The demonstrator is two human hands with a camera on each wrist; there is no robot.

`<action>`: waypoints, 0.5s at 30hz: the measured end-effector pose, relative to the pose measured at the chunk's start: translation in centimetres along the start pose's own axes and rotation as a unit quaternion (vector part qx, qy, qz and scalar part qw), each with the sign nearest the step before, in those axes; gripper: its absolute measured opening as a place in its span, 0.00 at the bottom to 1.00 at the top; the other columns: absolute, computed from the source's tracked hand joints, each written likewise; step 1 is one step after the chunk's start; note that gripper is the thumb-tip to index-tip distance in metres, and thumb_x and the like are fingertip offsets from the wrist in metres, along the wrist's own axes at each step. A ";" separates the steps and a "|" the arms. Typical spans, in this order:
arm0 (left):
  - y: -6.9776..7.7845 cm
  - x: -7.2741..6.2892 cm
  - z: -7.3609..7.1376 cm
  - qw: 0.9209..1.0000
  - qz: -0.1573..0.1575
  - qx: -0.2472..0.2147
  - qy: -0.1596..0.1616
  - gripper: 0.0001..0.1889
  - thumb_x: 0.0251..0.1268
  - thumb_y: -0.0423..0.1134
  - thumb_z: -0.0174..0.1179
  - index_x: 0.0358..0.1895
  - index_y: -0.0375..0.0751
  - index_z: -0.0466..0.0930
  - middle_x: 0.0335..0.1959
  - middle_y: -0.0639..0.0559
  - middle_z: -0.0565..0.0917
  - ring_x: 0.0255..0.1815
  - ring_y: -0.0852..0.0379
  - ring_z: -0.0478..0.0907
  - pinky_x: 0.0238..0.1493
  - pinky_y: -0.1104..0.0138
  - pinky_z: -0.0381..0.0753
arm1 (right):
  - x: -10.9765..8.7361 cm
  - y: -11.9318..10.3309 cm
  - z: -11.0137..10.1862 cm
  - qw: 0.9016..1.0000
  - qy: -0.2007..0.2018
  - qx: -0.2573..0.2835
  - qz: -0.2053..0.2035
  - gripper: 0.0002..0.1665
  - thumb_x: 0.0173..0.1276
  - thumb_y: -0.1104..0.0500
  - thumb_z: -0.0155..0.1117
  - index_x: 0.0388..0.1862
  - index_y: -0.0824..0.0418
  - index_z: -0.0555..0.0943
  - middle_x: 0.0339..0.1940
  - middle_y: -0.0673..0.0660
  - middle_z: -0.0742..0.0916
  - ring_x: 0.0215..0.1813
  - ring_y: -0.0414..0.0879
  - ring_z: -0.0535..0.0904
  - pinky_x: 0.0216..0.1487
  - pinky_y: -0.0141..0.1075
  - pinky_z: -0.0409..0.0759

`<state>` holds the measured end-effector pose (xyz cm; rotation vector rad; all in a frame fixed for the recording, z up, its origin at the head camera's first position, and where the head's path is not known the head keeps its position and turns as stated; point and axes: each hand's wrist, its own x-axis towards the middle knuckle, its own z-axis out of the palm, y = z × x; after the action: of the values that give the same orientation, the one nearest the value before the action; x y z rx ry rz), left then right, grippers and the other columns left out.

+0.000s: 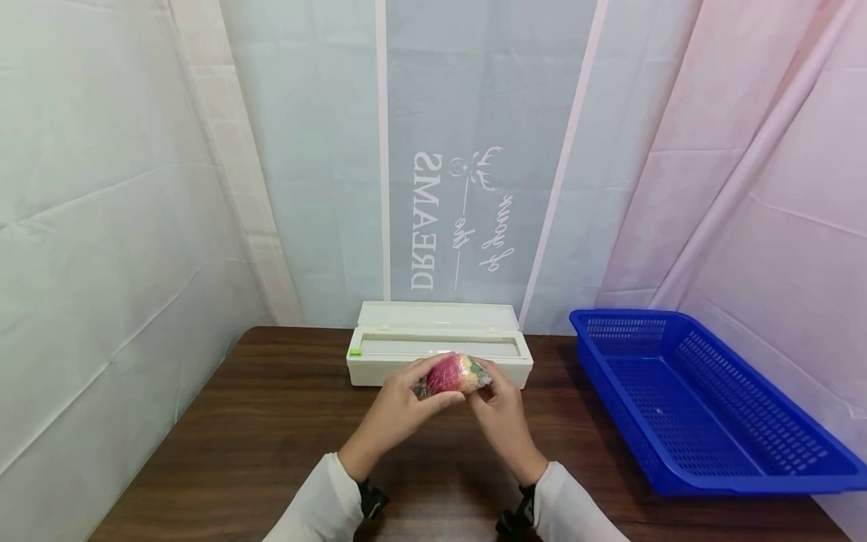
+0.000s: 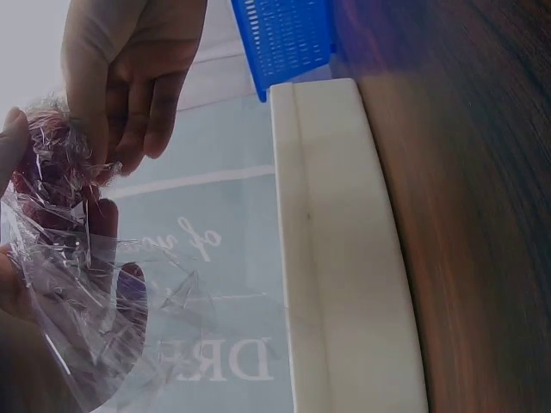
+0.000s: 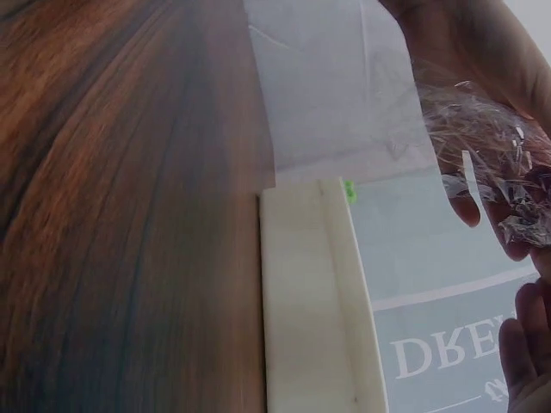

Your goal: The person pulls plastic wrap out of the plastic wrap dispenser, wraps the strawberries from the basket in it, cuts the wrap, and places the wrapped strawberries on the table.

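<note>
A small rounded bundle [image 1: 448, 373], red at one end, pale yellow in the middle and green at the other, is held up in front of me in clear plastic film. My left hand [image 1: 398, 404] grips its red end, thumb along the near side. At the green end my right hand [image 1: 504, 412] pinches the wrap. Crinkled clear film [image 2: 73, 288] trails loosely over the left fingers in the left wrist view. More bunched film [image 3: 478, 129] lies against the right fingers in the right wrist view. Just beyond the hands stands a white cling film dispenser [image 1: 379, 373] with its lid raised.
A blue perforated plastic basket [image 1: 619, 410] stands on the right side of the dark wooden table [image 1: 271, 444]. A small green piece [image 1: 355, 352] sits at the dispenser's left end. Pale cloth curtains [image 1: 311, 165] hang behind and on both sides.
</note>
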<state>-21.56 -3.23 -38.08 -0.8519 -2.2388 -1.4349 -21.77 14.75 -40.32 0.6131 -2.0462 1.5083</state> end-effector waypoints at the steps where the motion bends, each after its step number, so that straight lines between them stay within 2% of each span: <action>1: -0.1 0.0 0.0 1.000 0.002 -0.002 0.000 0.29 0.58 0.48 0.74 0.64 0.46 0.80 0.57 0.52 0.83 0.54 0.58 0.80 0.52 0.61 0.82 | 0.0 0.1 0.0 1.000 0.001 -0.008 -0.007 0.22 0.65 0.76 0.66 0.56 0.61 0.82 0.52 0.55 0.85 0.54 0.47 0.81 0.51 0.36 0.82; 5: -0.3 -0.1 0.3 1.000 0.003 -0.007 -0.009 0.30 0.58 0.47 0.74 0.64 0.45 0.80 0.59 0.50 0.83 0.57 0.57 0.80 0.55 0.60 0.81 | -0.2 0.6 0.2 0.998 0.004 -0.061 -0.026 0.25 0.61 0.75 0.71 0.55 0.61 0.81 0.50 0.53 0.84 0.54 0.44 0.81 0.53 0.36 0.81; 8: -0.5 -0.2 0.6 1.000 -0.004 -0.011 -0.014 0.29 0.58 0.47 0.73 0.64 0.46 0.80 0.59 0.52 0.83 0.58 0.58 0.79 0.56 0.61 0.80 | -0.4 0.8 0.4 0.997 0.002 -0.079 -0.020 0.27 0.59 0.71 0.74 0.57 0.59 0.78 0.51 0.52 0.84 0.54 0.44 0.81 0.52 0.38 0.82; 15: -0.5 -0.2 0.7 1.000 -0.003 0.003 -0.012 0.29 0.58 0.46 0.74 0.64 0.47 0.81 0.58 0.53 0.83 0.57 0.58 0.78 0.56 0.60 0.79 | -0.2 0.3 0.5 0.997 -0.024 -0.060 0.031 0.41 0.57 0.68 0.77 0.68 0.56 0.69 0.54 0.55 0.85 0.51 0.44 0.82 0.46 0.37 0.84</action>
<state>-21.75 -2.82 -38.84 -0.8651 -2.2637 -1.4262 -21.84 14.34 -40.81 0.5475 -2.1925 1.4054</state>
